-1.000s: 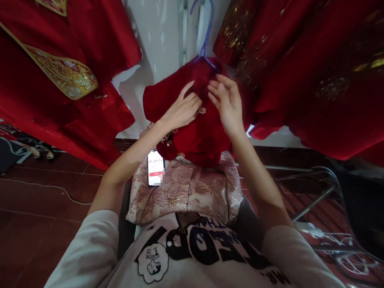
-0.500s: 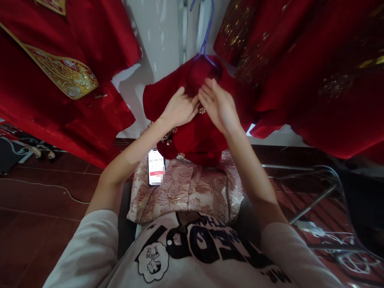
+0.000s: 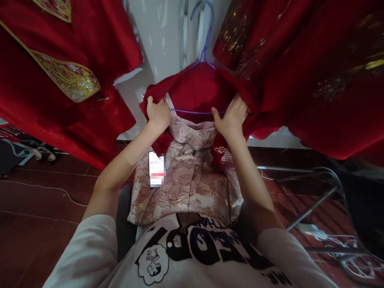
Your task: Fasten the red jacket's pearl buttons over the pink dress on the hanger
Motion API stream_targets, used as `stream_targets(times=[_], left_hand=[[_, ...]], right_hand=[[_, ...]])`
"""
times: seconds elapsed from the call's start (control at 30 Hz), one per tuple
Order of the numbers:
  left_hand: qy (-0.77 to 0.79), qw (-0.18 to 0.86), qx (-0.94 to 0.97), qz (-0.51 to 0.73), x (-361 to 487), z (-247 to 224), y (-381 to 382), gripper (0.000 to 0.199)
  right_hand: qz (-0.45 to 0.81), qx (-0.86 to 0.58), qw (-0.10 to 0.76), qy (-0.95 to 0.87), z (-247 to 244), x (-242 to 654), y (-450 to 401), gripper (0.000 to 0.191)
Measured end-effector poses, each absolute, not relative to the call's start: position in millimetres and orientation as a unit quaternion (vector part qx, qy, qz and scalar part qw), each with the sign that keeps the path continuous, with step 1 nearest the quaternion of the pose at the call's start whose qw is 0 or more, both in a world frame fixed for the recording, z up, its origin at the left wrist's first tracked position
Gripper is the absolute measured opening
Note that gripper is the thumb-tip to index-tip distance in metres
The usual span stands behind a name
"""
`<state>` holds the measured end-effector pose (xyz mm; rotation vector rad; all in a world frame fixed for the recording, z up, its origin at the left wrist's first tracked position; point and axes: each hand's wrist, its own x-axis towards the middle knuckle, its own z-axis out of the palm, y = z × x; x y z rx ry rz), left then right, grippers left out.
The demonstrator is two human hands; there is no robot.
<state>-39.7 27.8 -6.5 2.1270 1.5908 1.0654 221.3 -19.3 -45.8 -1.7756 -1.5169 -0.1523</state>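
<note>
A red jacket [image 3: 199, 86] with beaded trim hangs from a purple hanger [image 3: 207, 36], its front spread apart. Its red inside shows, crossed by the hanger's thin bar. Below the bar is the top of a pink brocade dress [image 3: 192, 134], whose skirt lies across my lap. My left hand [image 3: 159, 113] is closed on the left front edge of the jacket, fingertips hidden. On the other side, my right hand [image 3: 232, 118] holds the right front edge, thumb sticking out to the left. A beaded clasp [image 3: 220, 150] dangles below it.
A phone [image 3: 156, 170] with a lit screen lies on the brocade at left. Red gowns with gold embroidery [image 3: 69, 78] hang on both sides. At right stand a metal-framed chair [image 3: 315, 204] and white cables [image 3: 357, 256]. Shoes [image 3: 45, 152] sit at far left.
My hands have moved apart from the middle, opening the red jacket's front. The hanger bar and the brocade dress top have come into sight.
</note>
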Motion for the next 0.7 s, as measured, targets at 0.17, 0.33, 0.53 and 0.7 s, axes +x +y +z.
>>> stream_targets(times=[0.17, 0.33, 0.53, 0.7], left_hand=[[0.642, -0.063, 0.722, 0.248, -45, 22, 30, 0.041], [0.628, -0.082, 0.73, 0.257, -54, 30, 27, 0.039], [0.633, -0.023, 0.715, 0.295, -69, 29, 35, 0.043], [0.683, 0.051, 0.676, 0.273, -80, 39, 43, 0.044]], right_hand=[[-0.041, -0.738, 0.354, -0.573, -16, 242, -15, 0.07], [-0.032, -0.753, 0.369, -0.544, 1, 256, -12, 0.058], [-0.003, -0.773, 0.314, -0.551, 45, 268, -34, 0.064], [0.091, -0.734, 0.324, -0.59, 62, 297, -45, 0.041]])
